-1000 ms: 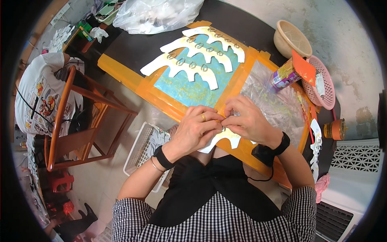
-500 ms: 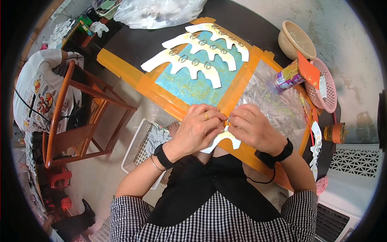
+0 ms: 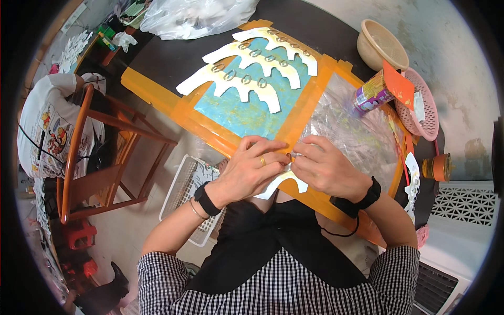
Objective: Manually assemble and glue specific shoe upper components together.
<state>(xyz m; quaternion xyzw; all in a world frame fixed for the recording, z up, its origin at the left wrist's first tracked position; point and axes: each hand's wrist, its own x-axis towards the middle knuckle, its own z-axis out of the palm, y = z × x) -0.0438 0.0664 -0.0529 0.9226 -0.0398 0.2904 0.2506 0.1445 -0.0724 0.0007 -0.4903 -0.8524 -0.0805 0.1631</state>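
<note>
Head view, white pieces: three white curved pieces (image 3: 202, 79) in a stepped row on the blue sheet (image 3: 231, 116), and one scalloped piece (image 3: 286, 181) at the hands, just off the sheet's near side.
Metal rings: four rings (image 3: 246, 79) on each of the three, so twelve up there!
Left hand: one ringed hand (image 3: 247, 170), near the blue sheet's near edge, fingers drawn in and gripping the scalloped piece.
Right hand: close by (image 3: 328, 168), fingers bent, tips right up against the left's; can't tell what, if anything, they pinch.
Since half a second ago: table and blue sheet sit slightly further left in view; the three pieces keep their spots on it, and the hands are still together over the scalloped piece.
Baskets: two right of the blue sheet, one beige (image 3: 367, 47), one pink (image 3: 429, 123).
Can: one purple can (image 3: 373, 95), right of the sheet, its orange card (image 3: 400, 86) blocking part of the pink basket.
Jar: one amber jar (image 3: 438, 167), far right of the sheet.
Bag: one translucent bag (image 3: 199, 21), beyond the sheet's far side.
Crate: one white crate (image 3: 170, 202), lower left of the sheet.
In the way: both hands, hiding the scalloped piece's top edge.
</note>
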